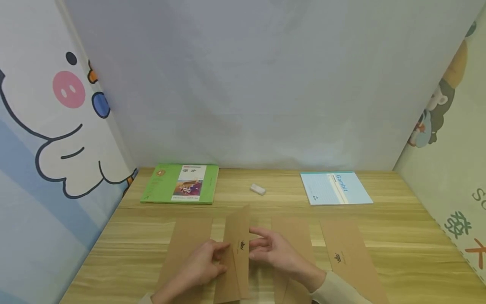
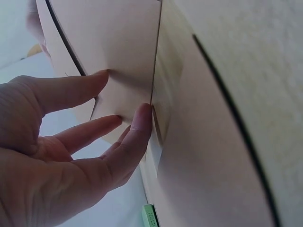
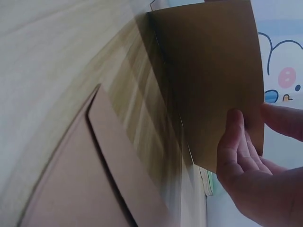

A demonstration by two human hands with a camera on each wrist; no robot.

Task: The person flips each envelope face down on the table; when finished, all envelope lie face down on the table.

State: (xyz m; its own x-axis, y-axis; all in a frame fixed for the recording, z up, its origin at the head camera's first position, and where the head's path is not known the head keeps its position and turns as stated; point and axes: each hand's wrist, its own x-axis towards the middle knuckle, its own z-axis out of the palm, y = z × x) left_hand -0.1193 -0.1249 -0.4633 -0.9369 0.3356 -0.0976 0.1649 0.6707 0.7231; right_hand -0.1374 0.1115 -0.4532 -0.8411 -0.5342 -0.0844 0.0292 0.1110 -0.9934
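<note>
A brown paper envelope [image 1: 238, 253] with a small dark printed emblem stands tilted up from the table between the hands. My right hand [image 1: 277, 253] pinches its right edge; in the right wrist view the thumb [image 3: 284, 120] and the fingers [image 3: 232, 137] lie on either side of that edge. My left hand [image 1: 201, 264] is at its left face, and in the left wrist view its fingertips [image 2: 143, 116] touch the paper. Flat on the table, one brown envelope [image 1: 190, 232] lies under the left hand, another [image 1: 294, 232] beside the right hand, and one [image 1: 349, 253] farther right.
At the back left of the wooden table [image 1: 125, 236] lies a green book [image 1: 163, 185]. A white eraser [image 1: 257, 189] is at the back middle. A light blue notebook [image 1: 322, 190] rests at the back right. Printed cloth walls [image 1: 265, 84] stand behind and on both sides.
</note>
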